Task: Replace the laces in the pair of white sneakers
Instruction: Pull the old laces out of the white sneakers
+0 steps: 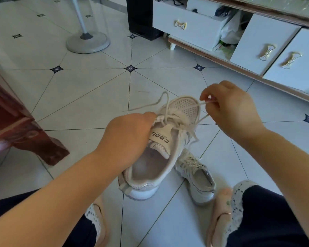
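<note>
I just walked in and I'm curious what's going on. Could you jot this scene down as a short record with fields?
held sneaker: gripped at its side by the left hand, toe pointing away
lace: loose, tangled over the tongue, partly threaded
right hand: pinches one strand of the lace, drawn out to the right
other sneaker: lies on the tiled floor, laced
nearby: fan base, open drawer

Left hand [130, 132] curled, gripping; right hand [228, 106] raised, pinching.
</note>
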`<state>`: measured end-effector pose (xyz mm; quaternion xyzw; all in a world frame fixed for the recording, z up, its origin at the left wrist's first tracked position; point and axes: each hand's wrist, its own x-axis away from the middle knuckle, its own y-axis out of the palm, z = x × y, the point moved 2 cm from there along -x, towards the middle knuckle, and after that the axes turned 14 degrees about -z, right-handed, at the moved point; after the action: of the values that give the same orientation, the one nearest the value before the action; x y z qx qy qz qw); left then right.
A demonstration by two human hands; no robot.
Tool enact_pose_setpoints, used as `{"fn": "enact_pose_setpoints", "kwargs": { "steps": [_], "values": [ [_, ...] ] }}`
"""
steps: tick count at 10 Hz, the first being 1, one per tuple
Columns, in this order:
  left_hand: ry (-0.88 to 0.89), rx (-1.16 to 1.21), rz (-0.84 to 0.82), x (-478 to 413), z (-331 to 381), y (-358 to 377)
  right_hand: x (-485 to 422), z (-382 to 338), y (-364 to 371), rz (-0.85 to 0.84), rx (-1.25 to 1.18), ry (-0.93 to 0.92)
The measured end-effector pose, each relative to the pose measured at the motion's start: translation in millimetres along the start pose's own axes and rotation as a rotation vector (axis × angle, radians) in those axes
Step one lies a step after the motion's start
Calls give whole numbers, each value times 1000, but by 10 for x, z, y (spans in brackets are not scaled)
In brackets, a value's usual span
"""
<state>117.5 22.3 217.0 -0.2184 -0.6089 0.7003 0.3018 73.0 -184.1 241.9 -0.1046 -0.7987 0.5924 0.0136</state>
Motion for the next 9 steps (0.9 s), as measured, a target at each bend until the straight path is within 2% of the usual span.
{"fn": "enact_pose_setpoints", "kwargs": {
  "steps": [1,2,3,4,5,6,7,8,9],
  "values": [
    [-46,0,-10,42,19,64,70,-96,100,4,-1100,216],
    [-64,-32,-37,46,24,100,157,-277,228,-331,-1706,340],
    [-88,-68,-30,36,-76,92,133,-101,148,-342,-994,325],
    [-88,-71,-48,84,-128,83,135,161,6,-150,180,70],
    [-100,-65,-51,98,-133,100,221,123,7,-134,154,-77],
    [-128,-92,-17,89,-138,107,278,-19,131,-359,-23,-103],
    [-103,-75,5,81,-128,103,293,20,215,-539,-118,-12],
    [-80,-80,0,106,-164,98,231,300,100,-424,244,52],
    [-111,-74,32,134,-213,80,207,633,-86,-274,411,239]
  ]
}}
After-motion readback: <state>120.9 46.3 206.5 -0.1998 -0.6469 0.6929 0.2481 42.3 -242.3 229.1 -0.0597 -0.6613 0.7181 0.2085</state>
